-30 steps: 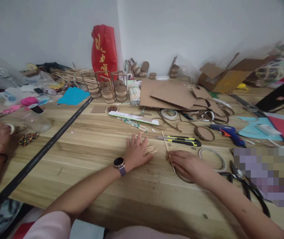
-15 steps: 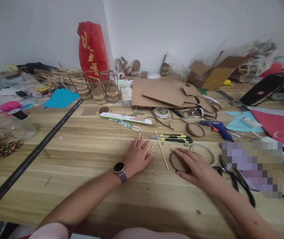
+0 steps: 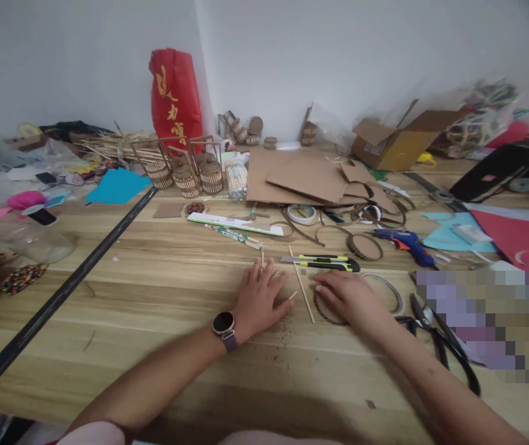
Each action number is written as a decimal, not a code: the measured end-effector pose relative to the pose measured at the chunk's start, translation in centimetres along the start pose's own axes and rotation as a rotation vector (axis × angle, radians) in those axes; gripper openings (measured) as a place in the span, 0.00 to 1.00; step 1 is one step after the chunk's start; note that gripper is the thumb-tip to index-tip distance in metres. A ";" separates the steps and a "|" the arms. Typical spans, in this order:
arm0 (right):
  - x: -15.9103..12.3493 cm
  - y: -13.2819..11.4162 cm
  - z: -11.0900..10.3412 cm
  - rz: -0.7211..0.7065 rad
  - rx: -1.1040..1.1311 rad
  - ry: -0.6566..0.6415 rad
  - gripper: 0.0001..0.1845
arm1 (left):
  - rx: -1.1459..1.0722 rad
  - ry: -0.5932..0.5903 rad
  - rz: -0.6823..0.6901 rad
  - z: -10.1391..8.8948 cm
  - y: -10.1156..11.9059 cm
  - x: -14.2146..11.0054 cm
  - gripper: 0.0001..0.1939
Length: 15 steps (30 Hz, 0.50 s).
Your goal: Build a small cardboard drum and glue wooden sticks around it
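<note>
Left hand (image 3: 259,305) spread flat over sticks (image 3: 293,295), one stick (image 3: 301,285) between the hands, right hand (image 3: 356,298) half-curled over one disc (image 3: 326,308), grip unclear; behind, three baskets (image 3: 211,178), contents hidden, one dish (image 3: 187,213) holding brown balls (image 3: 194,208)

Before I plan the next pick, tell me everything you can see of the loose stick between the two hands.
The stick is thin, straight and pale, and looks like bare wood. It slants across the tabletop between the left hand and the right hand, far end to the left; neither seems to touch it. Near that end it crosses the utility knife at the blade; which is on top is unclear.
</note>
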State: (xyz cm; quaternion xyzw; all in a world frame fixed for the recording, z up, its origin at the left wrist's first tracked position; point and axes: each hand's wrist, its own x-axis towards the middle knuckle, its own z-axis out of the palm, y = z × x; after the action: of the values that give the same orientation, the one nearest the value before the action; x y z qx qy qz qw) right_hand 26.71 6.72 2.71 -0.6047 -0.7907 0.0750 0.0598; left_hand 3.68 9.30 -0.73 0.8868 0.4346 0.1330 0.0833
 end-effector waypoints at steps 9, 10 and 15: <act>4.3 -1.3 0.0 0.009 -0.137 -0.008 0.11 | -0.005 -0.035 -0.062 -0.4 0.0 0.4 0.33; 4.5 -1.3 0.0 0.011 -0.146 -0.011 0.11 | -0.007 -0.040 -0.060 -0.4 0.0 0.3 0.33; 4.9 -1.5 0.1 0.006 -0.153 0.010 0.11 | 0.003 -0.051 0.027 -0.7 0.1 0.0 0.35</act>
State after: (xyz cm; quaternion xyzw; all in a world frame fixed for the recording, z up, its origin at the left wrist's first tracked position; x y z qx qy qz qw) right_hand 23.99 11.08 2.91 -0.6102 -0.7920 0.0116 0.0173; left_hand 3.57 9.29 -0.08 0.8959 0.4204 0.1108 0.0911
